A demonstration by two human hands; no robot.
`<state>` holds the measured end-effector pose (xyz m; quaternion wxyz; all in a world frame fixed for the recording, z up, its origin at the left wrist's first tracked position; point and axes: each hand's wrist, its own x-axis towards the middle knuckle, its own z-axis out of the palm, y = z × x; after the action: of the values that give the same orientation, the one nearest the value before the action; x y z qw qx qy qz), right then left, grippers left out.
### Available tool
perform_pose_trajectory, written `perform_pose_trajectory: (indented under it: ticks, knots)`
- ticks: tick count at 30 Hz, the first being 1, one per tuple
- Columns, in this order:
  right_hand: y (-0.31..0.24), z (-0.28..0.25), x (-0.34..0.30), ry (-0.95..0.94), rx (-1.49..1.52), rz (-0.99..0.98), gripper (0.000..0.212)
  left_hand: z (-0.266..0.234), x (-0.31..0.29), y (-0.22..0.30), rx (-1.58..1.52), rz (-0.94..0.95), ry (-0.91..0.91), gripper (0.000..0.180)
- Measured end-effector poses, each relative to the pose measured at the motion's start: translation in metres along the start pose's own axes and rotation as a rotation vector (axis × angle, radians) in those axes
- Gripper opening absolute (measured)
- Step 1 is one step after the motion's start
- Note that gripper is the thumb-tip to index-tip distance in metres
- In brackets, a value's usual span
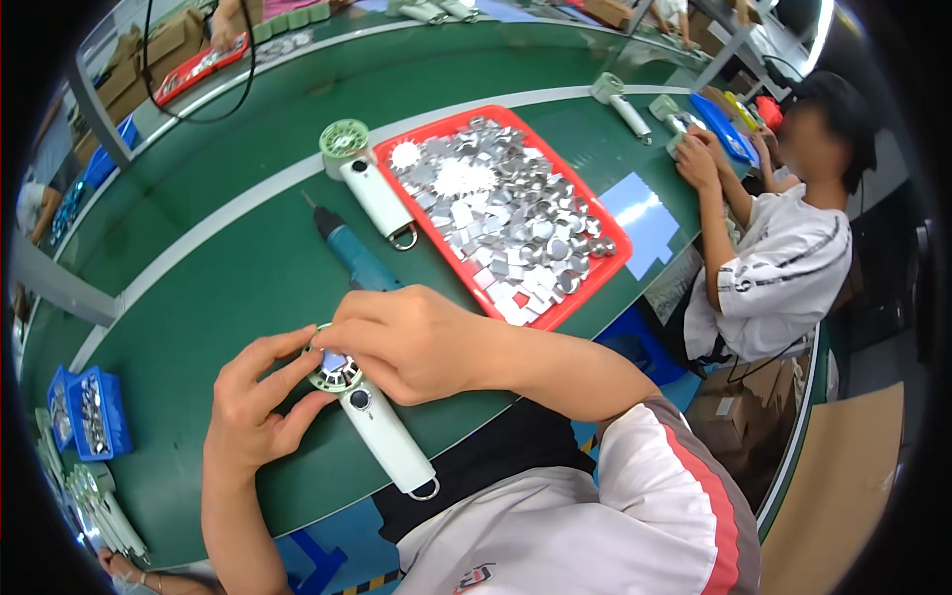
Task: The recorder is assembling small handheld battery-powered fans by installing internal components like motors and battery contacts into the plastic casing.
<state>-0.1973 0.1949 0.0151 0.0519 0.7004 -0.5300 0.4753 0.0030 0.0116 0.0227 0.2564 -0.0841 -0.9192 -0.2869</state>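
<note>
A small handheld fan point(387, 438) with a white handle, a dark round button and a metal ring at its end lies tilted in front of me. My left hand point(260, 402) grips its round green head between thumb and fingers. Over that head, my right hand point(412, 342) is closed in a pinch, its fingertips meeting near the far rim. What they pinch is hidden. A bluish shiny disc point(334, 360) shows in the middle of the fan head, below the right fingertips. Just beyond my right hand lies a teal electric screwdriver point(349, 250).
A red tray point(617, 260) full of small silver metal pieces lies ahead right. Beside it rests another fan point(375, 193). Blue bins point(111, 416) with metal parts and several fans point(104, 511) sit at left. A co-worker point(783, 248) sits at the right by a blue sheet point(640, 223).
</note>
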Motion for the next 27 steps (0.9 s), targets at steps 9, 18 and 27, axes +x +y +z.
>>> perform_pose_trajectory:
  ticks: [9,18,27]
  knots:
    - [-0.005,-0.053,0.012,0.1,-0.045,0.135,0.022,0.003,-0.007,0.002,-0.03,-0.053,0.006,0.048]
    - [0.031,-0.169,-0.08,-0.004,-0.866,0.875,0.032,0.002,0.007,0.002,-0.056,0.03,0.042,0.047]
    - [0.039,-0.155,-0.076,0.063,-0.685,1.052,0.036,0.003,0.003,-0.002,-0.065,0.029,0.064,0.046]
